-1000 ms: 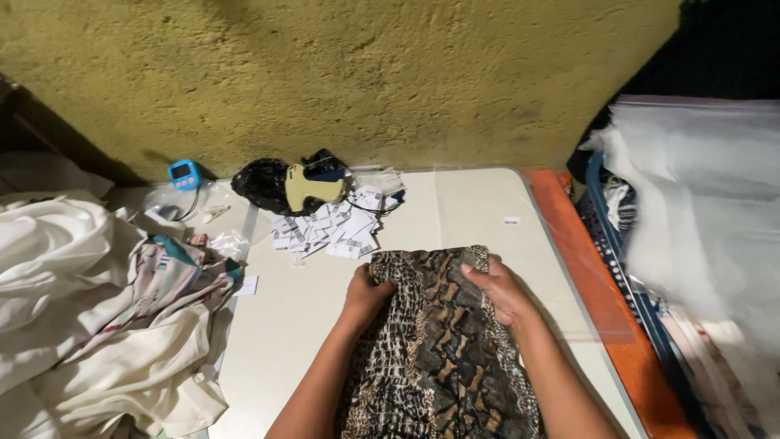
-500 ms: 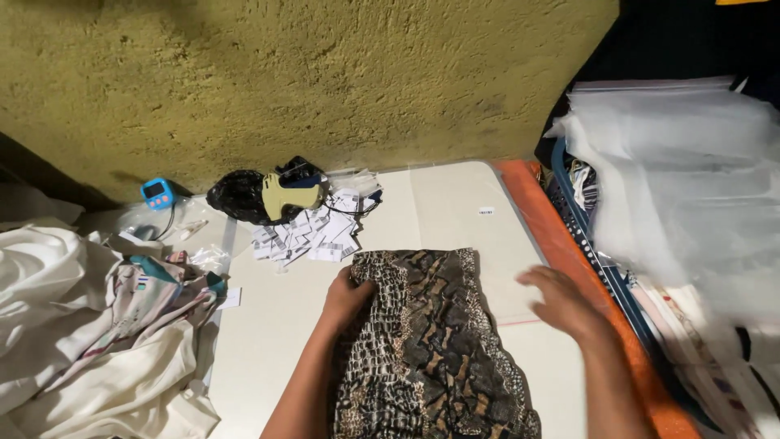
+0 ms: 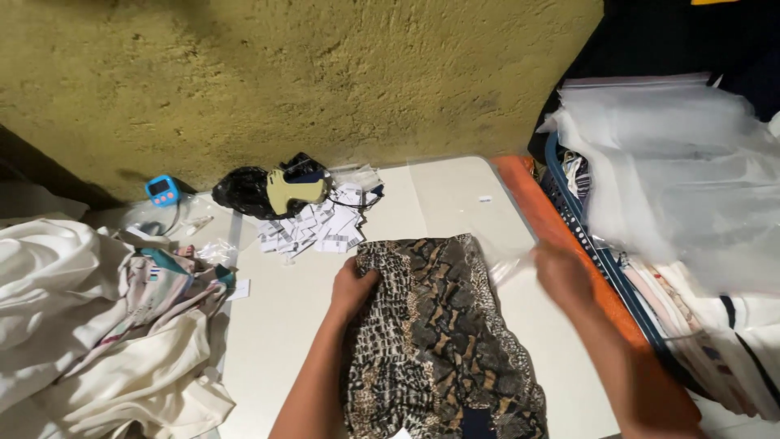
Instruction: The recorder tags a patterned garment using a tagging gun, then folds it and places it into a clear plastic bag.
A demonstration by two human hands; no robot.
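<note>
Your right hand (image 3: 563,276) has left the snake-print cloth (image 3: 439,325) it pressed a second ago and now lifts the corner of a clear plastic bag (image 3: 508,264) at the table's right side; it is blurred, so you cannot tell how tightly the fingers close. The white table (image 3: 284,325) carries the cloth, folded at its near middle, its top edge square to you. Your left hand (image 3: 355,286) grips the cloth's upper left corner, fingers curled into the fabric. Cream garments (image 3: 89,325) heap at the left. Beyond the cloth lie scattered paper tags (image 3: 313,232), a tan tagging gun (image 3: 292,189), and a blue timer (image 3: 162,189).
</note>
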